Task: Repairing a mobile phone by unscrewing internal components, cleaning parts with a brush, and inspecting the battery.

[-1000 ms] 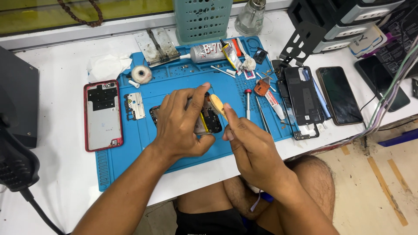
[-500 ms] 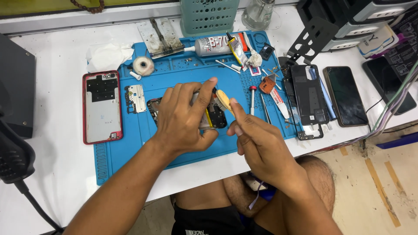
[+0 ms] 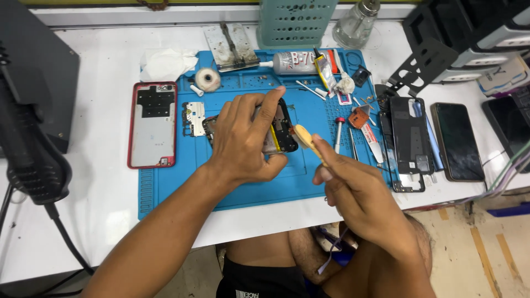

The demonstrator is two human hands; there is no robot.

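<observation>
My left hand (image 3: pixel 245 140) grips an opened black phone (image 3: pixel 282 128) and tilts it up off the blue work mat (image 3: pixel 176 182); most of the phone is hidden under my fingers. My right hand (image 3: pixel 359 190) holds a yellow plastic pry tool (image 3: pixel 305 138) whose rounded tip sits just right of the phone's edge, close to it; whether it touches I cannot tell. A red phone back cover (image 3: pixel 153 124) lies at the mat's left edge. A small metal shield plate (image 3: pixel 194 117) rests beside it.
On the mat's far side lie a glue tube (image 3: pixel 290 62), a tape roll (image 3: pixel 207 79), a metal holder (image 3: pixel 231 46), a screwdriver (image 3: pixel 338 134) and tweezers. Two dark phones (image 3: pixel 411 140) (image 3: pixel 457 140) lie right. A teal basket (image 3: pixel 295 22), glass bottle (image 3: pixel 356 23) and white cloth (image 3: pixel 165 63) stand behind.
The phone is now raised and tilted in my left hand. My right hand has drawn the pry tool slightly away to the right of the phone's edge.
</observation>
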